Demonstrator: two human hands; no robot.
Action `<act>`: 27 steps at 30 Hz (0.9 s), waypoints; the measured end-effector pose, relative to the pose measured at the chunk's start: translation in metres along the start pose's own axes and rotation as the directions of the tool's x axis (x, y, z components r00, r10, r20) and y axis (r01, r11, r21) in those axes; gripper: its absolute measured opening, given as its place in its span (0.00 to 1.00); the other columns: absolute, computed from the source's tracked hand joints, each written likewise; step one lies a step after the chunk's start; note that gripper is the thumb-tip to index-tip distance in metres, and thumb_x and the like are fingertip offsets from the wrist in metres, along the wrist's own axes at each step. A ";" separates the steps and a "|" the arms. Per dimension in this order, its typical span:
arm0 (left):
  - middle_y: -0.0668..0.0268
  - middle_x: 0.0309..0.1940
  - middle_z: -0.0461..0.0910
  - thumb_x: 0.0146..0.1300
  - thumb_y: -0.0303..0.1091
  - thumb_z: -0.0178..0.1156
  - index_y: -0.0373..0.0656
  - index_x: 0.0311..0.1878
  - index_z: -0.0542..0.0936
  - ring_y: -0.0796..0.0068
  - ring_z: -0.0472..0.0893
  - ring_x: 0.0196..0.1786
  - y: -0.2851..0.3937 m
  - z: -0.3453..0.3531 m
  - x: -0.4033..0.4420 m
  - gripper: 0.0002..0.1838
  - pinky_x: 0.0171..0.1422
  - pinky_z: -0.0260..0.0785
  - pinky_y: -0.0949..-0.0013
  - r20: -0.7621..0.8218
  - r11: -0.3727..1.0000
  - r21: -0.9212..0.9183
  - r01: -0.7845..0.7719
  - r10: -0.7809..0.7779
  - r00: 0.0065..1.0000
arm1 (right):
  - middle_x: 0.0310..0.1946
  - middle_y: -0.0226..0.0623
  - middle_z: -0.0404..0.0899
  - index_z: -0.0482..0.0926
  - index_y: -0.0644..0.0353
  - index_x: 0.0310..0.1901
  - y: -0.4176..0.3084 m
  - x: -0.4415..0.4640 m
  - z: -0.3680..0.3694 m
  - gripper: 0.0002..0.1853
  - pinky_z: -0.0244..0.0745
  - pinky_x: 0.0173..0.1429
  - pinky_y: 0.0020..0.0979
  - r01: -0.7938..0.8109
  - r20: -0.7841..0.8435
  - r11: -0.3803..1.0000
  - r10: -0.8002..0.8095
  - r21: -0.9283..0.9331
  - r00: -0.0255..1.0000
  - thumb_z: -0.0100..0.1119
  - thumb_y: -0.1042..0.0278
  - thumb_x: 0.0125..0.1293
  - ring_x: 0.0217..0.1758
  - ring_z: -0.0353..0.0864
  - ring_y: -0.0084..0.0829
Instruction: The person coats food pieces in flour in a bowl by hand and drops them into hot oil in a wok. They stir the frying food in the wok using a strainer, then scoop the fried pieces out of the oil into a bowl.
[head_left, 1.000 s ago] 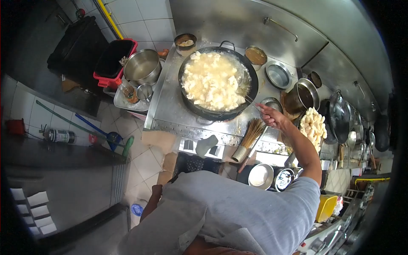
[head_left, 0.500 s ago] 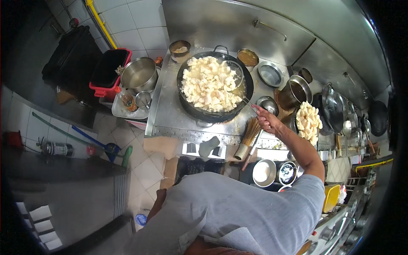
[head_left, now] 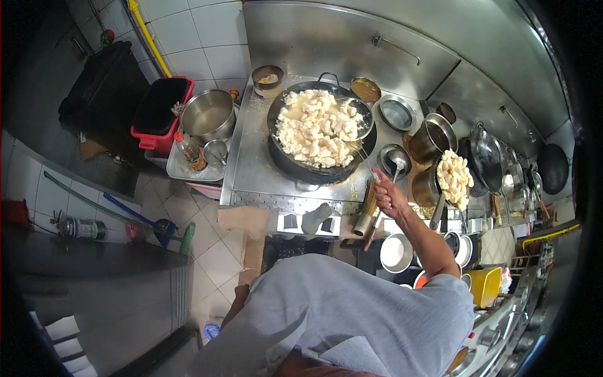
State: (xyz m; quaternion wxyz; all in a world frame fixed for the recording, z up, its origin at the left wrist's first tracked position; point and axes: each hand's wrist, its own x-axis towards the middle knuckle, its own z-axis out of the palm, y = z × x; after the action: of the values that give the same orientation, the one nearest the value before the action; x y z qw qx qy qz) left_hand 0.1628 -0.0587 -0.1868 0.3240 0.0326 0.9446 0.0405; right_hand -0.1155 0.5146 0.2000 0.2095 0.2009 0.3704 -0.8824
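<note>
Gripping an apparent long-handled strainer in the right hand, curled firmly near the handle's end. Placed between 4 and 5 o'clock of the black wok, just outside its rim. Heaped with pale chunks over most of the wok, close around the strainer. Cannot tell the state of the left hand, too dim beside the grey shirt, toward 7 o'clock of the view. Best, probably, to work low along the wok's wall, turn slowly, avoid pushing chunks over the rim, and stay clear of the ladle at 12 o'clock of the right hand.
</note>
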 end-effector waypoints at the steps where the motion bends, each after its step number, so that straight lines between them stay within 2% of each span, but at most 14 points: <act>1: 0.57 0.29 0.85 0.61 0.38 0.54 0.51 0.39 0.85 0.55 0.86 0.35 -0.002 -0.001 0.001 0.11 0.36 0.75 0.53 0.017 1.000 -0.011 0.009 -0.009 1.000 | 0.19 0.21 0.58 0.61 0.37 0.70 0.005 -0.003 0.002 0.25 0.49 0.10 0.16 0.023 0.004 1.000 -0.023 0.020 1.000 0.49 0.69 0.75 0.12 0.52 0.13; 5: 0.57 0.30 0.86 0.59 0.40 0.57 0.48 0.40 0.85 0.55 0.86 0.35 -0.013 -0.006 0.001 0.12 0.36 0.74 0.51 -0.097 0.998 -0.069 -0.010 0.003 0.995 | 0.19 0.21 0.58 0.61 0.37 0.70 0.017 -0.007 0.003 0.26 0.49 0.10 0.16 0.087 -0.045 0.996 -0.088 -0.023 0.995 0.47 0.71 0.74 0.12 0.52 0.13; 7: 0.57 0.30 0.86 0.58 0.40 0.61 0.43 0.37 0.85 0.56 0.86 0.31 -0.019 -0.018 -0.002 0.12 0.34 0.74 0.53 -0.233 0.977 -0.148 -0.154 0.117 0.965 | 0.19 0.21 0.57 0.60 0.37 0.70 0.017 -0.010 0.008 0.26 0.49 0.11 0.15 0.105 -0.075 0.993 -0.110 -0.060 0.991 0.47 0.71 0.74 0.12 0.52 0.14; 12: 0.55 0.24 0.83 0.59 0.37 0.58 0.37 0.31 0.82 0.61 0.81 0.24 -0.032 -0.035 0.008 0.12 0.27 0.71 0.57 -0.041 0.947 -0.304 -0.100 0.092 0.995 | 0.19 0.21 0.58 0.55 0.39 0.74 0.010 0.001 0.010 0.30 0.50 0.13 0.17 0.148 -0.207 0.968 -0.190 -0.205 0.960 0.47 0.72 0.74 0.13 0.54 0.14; 14: 0.55 0.22 0.82 0.60 0.35 0.57 0.34 0.29 0.81 0.63 0.80 0.21 -0.028 -0.057 0.005 0.12 0.24 0.69 0.59 0.014 0.945 -0.315 -0.092 0.101 0.995 | 0.19 0.22 0.61 0.51 0.44 0.76 0.006 0.011 0.012 0.33 0.54 0.15 0.21 0.167 -0.236 0.881 -0.293 -0.442 0.926 0.48 0.73 0.73 0.15 0.58 0.16; 15: 0.54 0.21 0.81 0.60 0.34 0.56 0.33 0.28 0.80 0.64 0.79 0.20 -0.025 -0.067 0.004 0.13 0.23 0.68 0.60 0.034 0.946 -0.312 -0.091 0.107 0.994 | 0.19 0.22 0.61 0.51 0.44 0.76 0.005 0.014 0.017 0.33 0.54 0.15 0.21 0.166 -0.240 0.883 -0.294 -0.440 0.925 0.48 0.73 0.73 0.15 0.58 0.16; 17: 0.54 0.20 0.81 0.60 0.34 0.55 0.32 0.27 0.80 0.65 0.78 0.18 -0.019 -0.079 0.001 0.13 0.21 0.67 0.60 0.059 0.942 -0.322 -0.096 0.122 0.991 | 0.19 0.22 0.61 0.49 0.46 0.77 0.003 0.018 0.026 0.35 0.54 0.16 0.22 0.164 -0.227 0.732 -0.404 -0.661 0.886 0.48 0.74 0.71 0.15 0.57 0.16; 18: 0.54 0.20 0.81 0.60 0.33 0.55 0.32 0.27 0.80 0.65 0.78 0.18 -0.019 -0.080 0.002 0.13 0.21 0.67 0.60 0.053 0.937 -0.335 -0.100 0.125 0.991 | 0.19 0.22 0.62 0.52 0.46 0.77 0.003 0.028 0.025 0.34 0.56 0.17 0.22 0.181 -0.196 0.663 -0.453 -0.726 0.870 0.48 0.74 0.71 0.16 0.58 0.17; 21: 0.54 0.20 0.80 0.61 0.33 0.56 0.32 0.27 0.80 0.65 0.77 0.18 -0.021 -0.077 0.005 0.13 0.21 0.67 0.60 0.040 0.930 -0.357 -0.093 0.114 0.993 | 0.19 0.22 0.63 0.53 0.46 0.77 0.008 0.035 0.025 0.34 0.57 0.17 0.24 0.119 -0.248 0.634 -0.460 -0.764 0.853 0.48 0.74 0.71 0.16 0.59 0.18; 22: 0.54 0.20 0.80 0.61 0.33 0.56 0.32 0.27 0.80 0.65 0.77 0.18 -0.022 -0.074 0.007 0.13 0.21 0.67 0.60 0.035 0.930 -0.358 -0.088 0.107 0.994 | 0.19 0.23 0.64 0.53 0.47 0.77 0.008 0.032 0.031 0.34 0.57 0.17 0.24 0.119 -0.275 0.693 -0.430 -0.711 0.860 0.48 0.74 0.71 0.16 0.59 0.18; 25: 0.54 0.19 0.80 0.61 0.33 0.56 0.33 0.27 0.79 0.65 0.77 0.18 -0.024 -0.060 0.010 0.13 0.21 0.67 0.60 0.022 0.932 -0.357 -0.062 0.075 0.997 | 0.19 0.23 0.64 0.53 0.47 0.77 0.009 0.021 0.040 0.34 0.56 0.17 0.24 0.162 -0.276 0.757 -0.416 -0.633 0.867 0.49 0.73 0.71 0.16 0.59 0.18; 26: 0.54 0.19 0.80 0.61 0.33 0.56 0.33 0.27 0.79 0.65 0.77 0.18 -0.025 -0.053 0.010 0.12 0.21 0.67 0.61 0.017 0.935 -0.351 -0.056 0.066 0.998 | 0.19 0.23 0.64 0.53 0.47 0.77 0.011 0.016 0.041 0.34 0.56 0.17 0.24 0.160 -0.275 0.758 -0.413 -0.633 0.868 0.49 0.73 0.71 0.16 0.59 0.18; 27: 0.54 0.19 0.80 0.61 0.33 0.56 0.33 0.27 0.79 0.65 0.77 0.18 -0.026 -0.046 0.011 0.12 0.21 0.67 0.61 0.011 0.941 -0.335 -0.049 0.056 0.998 | 0.19 0.23 0.64 0.53 0.47 0.77 0.013 0.010 0.042 0.34 0.56 0.17 0.24 0.163 -0.243 0.680 -0.460 -0.715 0.854 0.48 0.73 0.72 0.15 0.58 0.17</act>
State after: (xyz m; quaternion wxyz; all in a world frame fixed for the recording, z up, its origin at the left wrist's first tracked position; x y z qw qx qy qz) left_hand 0.1247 -0.0861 -0.1601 0.3333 0.0028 0.9194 0.2088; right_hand -0.1250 0.4731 0.2142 0.0289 0.2215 0.7268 -0.6496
